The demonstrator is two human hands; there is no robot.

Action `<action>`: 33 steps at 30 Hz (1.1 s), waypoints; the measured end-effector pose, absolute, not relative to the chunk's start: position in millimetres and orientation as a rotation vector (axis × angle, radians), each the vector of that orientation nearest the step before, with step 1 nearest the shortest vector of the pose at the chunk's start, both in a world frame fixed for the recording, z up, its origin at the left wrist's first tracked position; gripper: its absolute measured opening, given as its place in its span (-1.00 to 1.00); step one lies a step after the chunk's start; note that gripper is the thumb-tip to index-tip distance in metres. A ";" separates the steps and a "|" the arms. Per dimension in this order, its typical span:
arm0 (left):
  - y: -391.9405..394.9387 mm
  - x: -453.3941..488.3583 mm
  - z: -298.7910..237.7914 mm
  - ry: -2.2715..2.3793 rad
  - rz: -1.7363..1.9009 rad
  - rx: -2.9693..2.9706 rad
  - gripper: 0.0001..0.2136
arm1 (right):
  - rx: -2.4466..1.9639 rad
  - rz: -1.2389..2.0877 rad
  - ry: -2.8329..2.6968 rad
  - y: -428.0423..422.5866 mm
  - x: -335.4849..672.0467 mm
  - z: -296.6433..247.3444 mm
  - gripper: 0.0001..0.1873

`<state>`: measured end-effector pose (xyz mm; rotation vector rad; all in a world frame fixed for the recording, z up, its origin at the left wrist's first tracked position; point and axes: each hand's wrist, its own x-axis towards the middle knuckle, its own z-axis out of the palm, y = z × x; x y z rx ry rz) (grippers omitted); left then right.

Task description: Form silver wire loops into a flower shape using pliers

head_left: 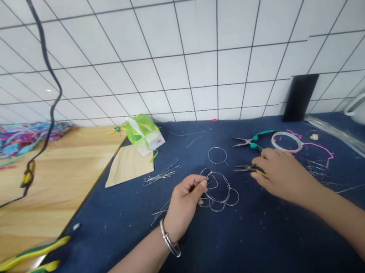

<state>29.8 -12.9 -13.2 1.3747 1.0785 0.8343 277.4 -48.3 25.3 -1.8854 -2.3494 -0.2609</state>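
Left hand [185, 200] pinching looped wire [229, 186], frame centre; right hand [280, 174] grasping dark-nosed pliers [246, 168], centre right. The loops could distort, should the pinch press unevenly or the pliers' tips snag them.

Looks like craft workshop, wire and bead work; whether in home or business, cannot tell. Wooden bench [83, 163] set against white-tiled wall [162, 29], dark blue cloth [262, 248] over much of it. Signs: slim pliers [244, 168] and teal-handled pliers [262, 134] right of middle, big yellow-green pliers [31, 252] by near left corner, cut wires [163, 175], beaded wire shape [228, 187], white round dish [283, 133] toward right edge, coloured cords [13, 138] heaped at far left corner.
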 end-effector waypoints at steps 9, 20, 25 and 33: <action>-21.4 34.5 -11.1 1.102 0.807 1.535 -0.85 | -1.566 0.088 -2.247 -65.5 233.0 27.6 -0.79; -36.6 42.1 -9.0 1.070 0.805 1.760 -0.88 | -1.670 0.149 -2.034 -73.1 211.4 5.2 -0.83; -36.3 43.1 -10.7 1.082 0.809 1.857 -0.91 | -1.642 0.497 -1.822 -73.1 208.9 9.1 -0.80; -35.4 43.1 -10.7 1.067 0.813 1.804 -0.92 | -1.623 0.863 -1.576 -71.8 208.9 18.8 -0.84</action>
